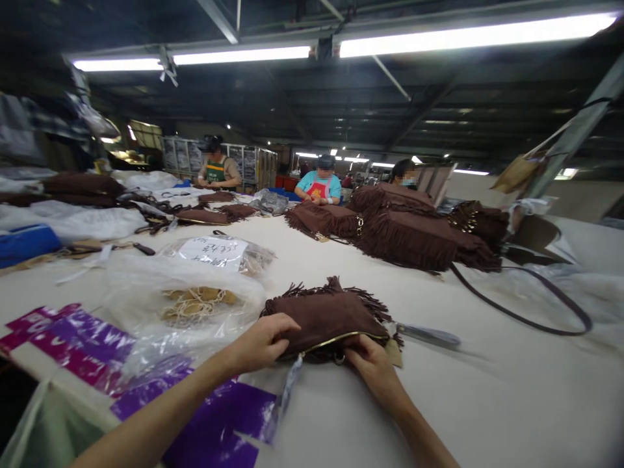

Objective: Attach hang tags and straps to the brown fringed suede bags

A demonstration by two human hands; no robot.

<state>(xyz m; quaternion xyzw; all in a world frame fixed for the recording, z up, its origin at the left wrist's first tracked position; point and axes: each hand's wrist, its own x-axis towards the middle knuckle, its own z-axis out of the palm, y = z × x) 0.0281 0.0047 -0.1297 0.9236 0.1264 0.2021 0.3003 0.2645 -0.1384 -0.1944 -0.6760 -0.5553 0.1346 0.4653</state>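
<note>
A dark brown fringed bag [326,315] lies on the white table in front of me, its gold zipper along the edge nearest me. My left hand [263,341] grips the bag's left end, fingers over the top and thumb at the front edge. At the zipper edge, right of the middle, my right hand [368,364] holds the bag, with some fingertips hidden beneath it. A wrapped zipper pull [291,383] hangs toward me. Beside the bag's right end are a tan tag [394,353] and a grey-handled tool [429,335], its far end partly hidden.
Brown fringed bags [404,234] are piled at the back right, with a strap [526,325] looping across the table. Left are a clear plastic bag [146,292] with corded tags, a labelled packet [214,252] and purple sheets [219,416]. Several people work beyond the table.
</note>
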